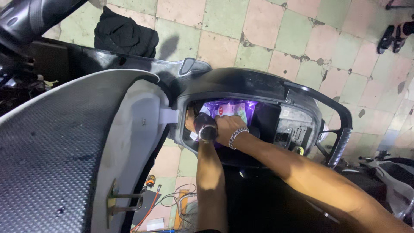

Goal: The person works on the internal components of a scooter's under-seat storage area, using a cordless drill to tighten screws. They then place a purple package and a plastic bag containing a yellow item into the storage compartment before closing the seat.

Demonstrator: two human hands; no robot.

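Note:
A scooter's storage compartment [276, 92] lies open under the raised seat [56, 151]. Inside it sits a purple plastic bag [250, 107] with a white and pink packet [228, 110] on top. My right hand [226, 126], with a silver chain bracelet [238, 136] on the wrist, is curled on the bag's near edge. My left hand [189, 121] reaches into the compartment's left corner, mostly hidden. A dark round object [206, 127] with a silvery ring covers its wrist; I cannot tell if it is worn or held.
A black grab rail [340, 129] wraps the scooter's tail. A black cloth [125, 34] lies on the worn tiled floor [267, 34]. Wires and a small screwdriver [150, 181] lie on the floor below the seat. Dark sandals [394, 36] stand at the top right.

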